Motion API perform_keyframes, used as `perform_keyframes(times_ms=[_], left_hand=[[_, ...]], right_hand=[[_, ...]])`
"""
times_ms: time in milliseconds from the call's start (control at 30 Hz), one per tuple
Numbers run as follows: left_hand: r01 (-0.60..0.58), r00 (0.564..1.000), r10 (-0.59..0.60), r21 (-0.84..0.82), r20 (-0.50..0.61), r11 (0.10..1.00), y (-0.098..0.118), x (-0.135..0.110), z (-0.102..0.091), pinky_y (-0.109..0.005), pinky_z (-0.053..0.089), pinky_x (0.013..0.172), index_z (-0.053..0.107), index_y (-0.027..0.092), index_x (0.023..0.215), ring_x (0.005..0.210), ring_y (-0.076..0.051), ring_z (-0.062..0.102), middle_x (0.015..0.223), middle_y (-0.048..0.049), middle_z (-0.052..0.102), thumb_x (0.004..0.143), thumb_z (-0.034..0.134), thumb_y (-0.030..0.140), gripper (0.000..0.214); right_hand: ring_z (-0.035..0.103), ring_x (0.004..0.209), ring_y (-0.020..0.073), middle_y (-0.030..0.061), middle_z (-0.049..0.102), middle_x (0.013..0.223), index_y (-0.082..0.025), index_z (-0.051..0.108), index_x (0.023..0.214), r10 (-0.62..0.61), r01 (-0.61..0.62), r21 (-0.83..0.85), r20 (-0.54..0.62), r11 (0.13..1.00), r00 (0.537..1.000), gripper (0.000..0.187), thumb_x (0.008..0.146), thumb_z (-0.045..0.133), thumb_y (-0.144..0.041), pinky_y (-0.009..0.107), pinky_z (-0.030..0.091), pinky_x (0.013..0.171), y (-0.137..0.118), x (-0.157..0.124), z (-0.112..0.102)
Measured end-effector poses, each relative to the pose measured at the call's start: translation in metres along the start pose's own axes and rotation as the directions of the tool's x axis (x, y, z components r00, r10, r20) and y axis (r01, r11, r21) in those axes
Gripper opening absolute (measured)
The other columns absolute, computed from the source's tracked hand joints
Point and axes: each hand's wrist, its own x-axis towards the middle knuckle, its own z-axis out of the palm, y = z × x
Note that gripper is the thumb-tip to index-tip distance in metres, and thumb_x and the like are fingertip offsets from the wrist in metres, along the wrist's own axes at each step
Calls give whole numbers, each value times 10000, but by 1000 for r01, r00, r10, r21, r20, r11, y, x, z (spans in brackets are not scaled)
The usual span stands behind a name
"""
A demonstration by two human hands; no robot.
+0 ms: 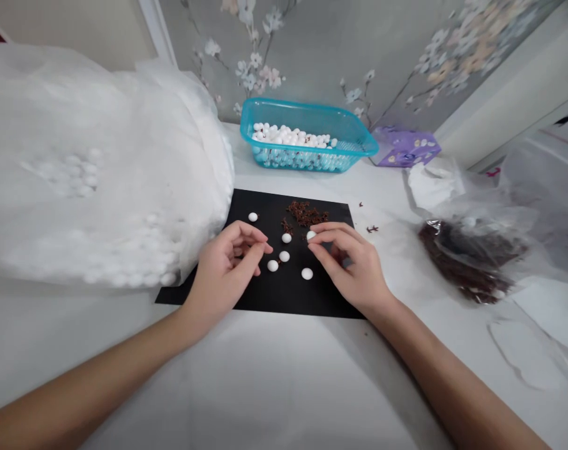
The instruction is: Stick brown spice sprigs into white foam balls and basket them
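Over the black mat (302,300), my right hand (352,259) pinches a small white ball (310,235) between thumb and fingers. My left hand (227,259) is closed in a pinch, thumb against forefinger; whatever may be between the tips is too small to make out. Several loose white balls, one of them a ball (307,274) near the mat's front, lie between and around the hands. A bit of brown shows beside some of them. Behind my hands, small branched brown pieces (307,214) form a loose pile on the mat.
A large translucent bag (100,169) of white balls fills the left side, overlapping the mat. A blue plastic basket (307,153) with white balls stands at the back, beside a purple box (405,149). To the right lies a clear bag (471,256) of brown pieces.
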Motion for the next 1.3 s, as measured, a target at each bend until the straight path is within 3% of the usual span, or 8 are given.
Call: perform_keyframes(times_ms=[67,167,267,367,567,733,933,1300], left_hand=[[19,995,-14,-51,94,999,3,-4,1,-174,433,496,549,197,849,531,-62,509,737,20,635,810,541,295,106],[93,963,-64,-102,262,990,4,-6,3,-190,452,516,592,205,916,537,-77,523,645,34,602,822,525,367,199],[136,936,-91,-110,341,984,2,-5,4,-205,471,574,643,196,887,586,-93,545,632,22,589,819,527,397,242],[150,939,-103,-118,329,982,0,-1,4,-209,481,620,667,186,852,667,-107,570,765,-11,641,791,573,391,234],[228,949,-177,-180,262,957,-1,2,2,-197,481,644,682,216,952,705,-104,588,826,-15,673,732,664,369,268],[242,943,-178,-212,281,947,-4,3,3,-181,477,657,684,236,952,728,-97,603,836,-3,685,751,653,362,239],[228,930,-151,-202,336,953,-6,3,3,-202,479,689,677,233,986,776,-117,623,902,-13,698,779,620,362,250],[173,951,-109,-207,289,963,-6,3,3,-217,485,690,714,230,873,718,-102,593,772,3,678,731,676,339,183]], right_hand=[[487,500,47,57,610,1080,-205,604,866,-59,61,43,-39,997,997,68,835,547,-186,223,456,483,-13,-6,1],[570,601,73,60,616,1093,-213,591,912,-164,164,90,-9,982,986,125,832,538,-134,215,485,500,-30,-15,5],[580,607,78,53,634,1068,-220,580,910,-176,174,119,-1,977,984,142,831,533,-112,216,496,495,-37,-20,11],[557,564,77,55,636,1068,-224,576,894,-128,130,136,-17,982,992,117,830,543,-132,231,498,484,-37,-21,13],[477,506,57,36,573,895,-206,581,849,2,37,151,-251,988,968,92,803,577,-126,238,443,455,-38,-20,11],[439,510,63,25,538,822,-198,567,806,62,-27,195,-180,980,982,24,815,571,-176,240,406,450,-37,-19,13],[446,519,58,26,519,852,-197,576,844,98,-69,266,-97,962,990,68,839,518,-163,225,395,439,-35,-19,15],[494,628,107,37,523,803,-204,569,818,79,-56,233,-91,971,993,38,832,534,-199,228,382,442,-33,-18,16]])
